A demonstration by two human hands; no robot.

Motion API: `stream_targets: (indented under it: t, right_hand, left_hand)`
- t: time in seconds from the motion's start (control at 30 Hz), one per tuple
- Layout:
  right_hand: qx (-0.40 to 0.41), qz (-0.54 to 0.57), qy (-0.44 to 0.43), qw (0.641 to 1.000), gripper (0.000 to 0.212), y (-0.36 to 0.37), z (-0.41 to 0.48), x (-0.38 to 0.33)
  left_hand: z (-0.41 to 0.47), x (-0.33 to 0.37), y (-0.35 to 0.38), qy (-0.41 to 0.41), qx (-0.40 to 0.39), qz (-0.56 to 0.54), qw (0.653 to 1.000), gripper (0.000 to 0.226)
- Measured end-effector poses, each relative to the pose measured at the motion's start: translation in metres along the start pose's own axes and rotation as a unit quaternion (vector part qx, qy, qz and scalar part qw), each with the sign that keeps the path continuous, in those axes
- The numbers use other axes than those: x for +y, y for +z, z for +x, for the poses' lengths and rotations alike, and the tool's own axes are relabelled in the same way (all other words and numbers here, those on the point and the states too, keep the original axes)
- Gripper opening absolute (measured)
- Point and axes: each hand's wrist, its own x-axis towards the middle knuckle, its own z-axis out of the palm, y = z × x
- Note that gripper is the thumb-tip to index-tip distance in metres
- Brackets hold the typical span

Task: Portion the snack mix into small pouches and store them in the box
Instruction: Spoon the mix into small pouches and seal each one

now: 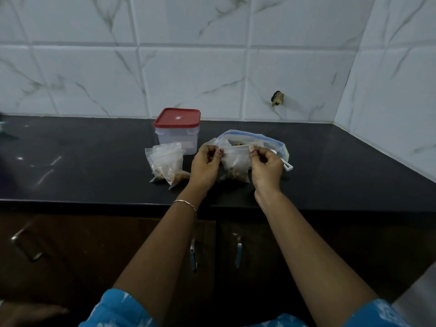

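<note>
A small clear pouch point(236, 165) with brown snack mix at its bottom hangs upright over the black counter. My left hand point(205, 165) pinches its top left corner, and my right hand point(266, 167) pinches its top right corner. Behind it lies a large zip bag point(259, 139) with a blue seal strip, holding more mix. A white scoop point(288, 165) pokes out past my right hand. Two filled pouches point(167, 165) lie to the left. The clear box point(176, 136) with a red lid on it stands behind them.
The black counter point(94, 161) runs along a marble-tiled wall, with a corner wall at the right. Its front edge sits above dark cabinet doors with metal handles point(193, 254). A hole with debris point(278, 98) marks the wall.
</note>
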Motion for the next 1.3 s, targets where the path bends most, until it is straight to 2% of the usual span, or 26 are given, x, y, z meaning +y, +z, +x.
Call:
stream_targets:
  t: [0.1,0.4,0.57,0.73,0.83,0.97,1.2,1.3]
  right_hand:
    - [0.006,-0.015,-0.018,1.0,0.007,0.001,-0.001,-0.002]
    - [-0.043,-0.016,-0.006,0.999,0.011,0.002,-0.002,0.0]
    - [-0.054,-0.023,0.005,0.998,0.021,0.002,-0.002,0.002]
    - [-0.069,-0.027,0.02,0.997,0.023,0.001,-0.002,-0.001]
    - [-0.074,-0.025,0.019,0.997,0.022,0.001,-0.004,-0.002]
    - [-0.083,-0.001,0.027,0.996,0.028,0.0,-0.006,-0.004]
    - [-0.095,-0.021,0.023,0.995,0.024,0.0,-0.006,-0.004]
    - [-0.103,-0.026,0.028,0.994,0.021,0.0,-0.004,-0.004]
  left_hand:
    - [0.0,0.0,0.0,0.009,-0.003,0.005,1.0,0.004]
    - [0.001,0.001,-0.001,0.012,0.008,0.01,1.0,0.011]
    - [0.001,0.0,-0.001,0.012,-0.015,-0.001,1.0,0.017]
    - [-0.003,0.004,-0.001,0.011,-0.044,-0.014,0.999,0.028]
    - [-0.003,0.004,-0.002,0.021,-0.052,0.01,0.998,0.022]
    - [-0.005,0.007,-0.003,0.01,-0.049,-0.031,0.998,0.007]
    - [-0.008,0.011,-0.004,-0.001,-0.05,-0.041,0.998,0.004]
    - [-0.008,0.01,-0.003,-0.009,-0.049,-0.059,0.997,0.01]
